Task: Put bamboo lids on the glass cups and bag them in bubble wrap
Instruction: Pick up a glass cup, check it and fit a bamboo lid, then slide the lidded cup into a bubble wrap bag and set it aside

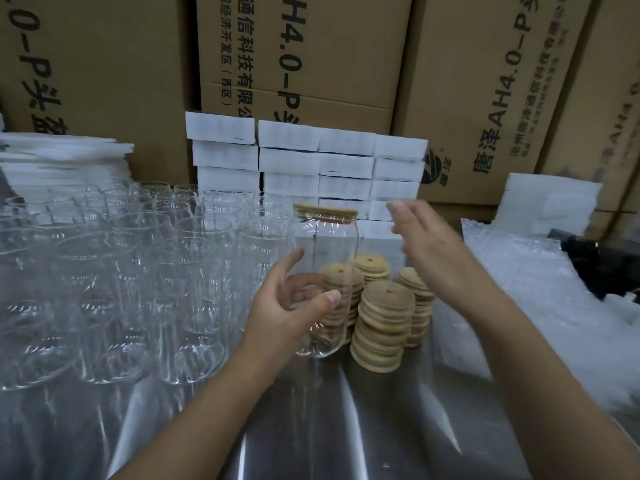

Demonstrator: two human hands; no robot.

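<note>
One glass cup is standing roughly upright in the middle of the view, already wearing a bamboo lid on its mouth. The left hand is wrapping around its lower half, thumb across the front and fingers curling behind, showing through the glass; whether the base is touching the steel table I cannot tell. The right hand is hanging in the air just beside the lid, on its right — fingers straight, grasping nothing, and blurred. The cup's long axis is running vertically, lid at the top and base toward the person. The bubble wrap is lying to the right, beyond the right hand as seen from the cup. So the free right hand is, I judge, the nearer one for fetching a bag, while the left would be carrying the cup rightward past the stacks of spare lids. Many unlidded cups are crowding the table on the left.
</note>
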